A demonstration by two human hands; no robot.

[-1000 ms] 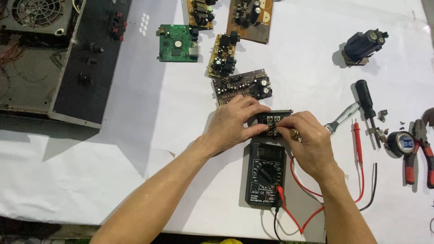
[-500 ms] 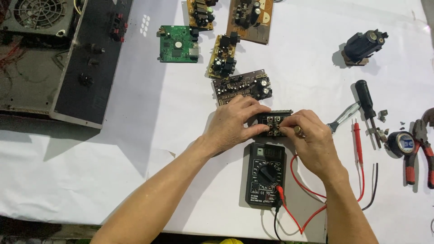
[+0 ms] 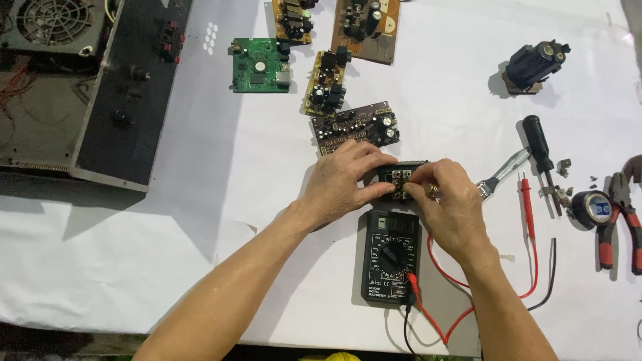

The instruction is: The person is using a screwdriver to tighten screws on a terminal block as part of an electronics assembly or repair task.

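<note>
Both hands pinch one small black jack panel (image 3: 400, 180) at the middle of the white worktop (image 3: 221, 200): the left hand (image 3: 341, 184) clamps its left end, fingers curled over the top edge, while the right hand (image 3: 451, 204) has its grip pressed together on the sockets at the panel's front. At 9 o'clock from the hands lies an opened dark chassis (image 3: 80, 87). At 12 o'clock sit a brown board (image 3: 354, 127) and, farther up, a green board (image 3: 257, 65). At 6 o'clock, just below the panel, lies a black multimeter (image 3: 392, 257) (red and black leads plugged in). At 3 o'clock lie a screwdriver (image 3: 538, 150), a tape roll (image 3: 590, 207) and red-handled pliers (image 3: 618, 217).
</note>
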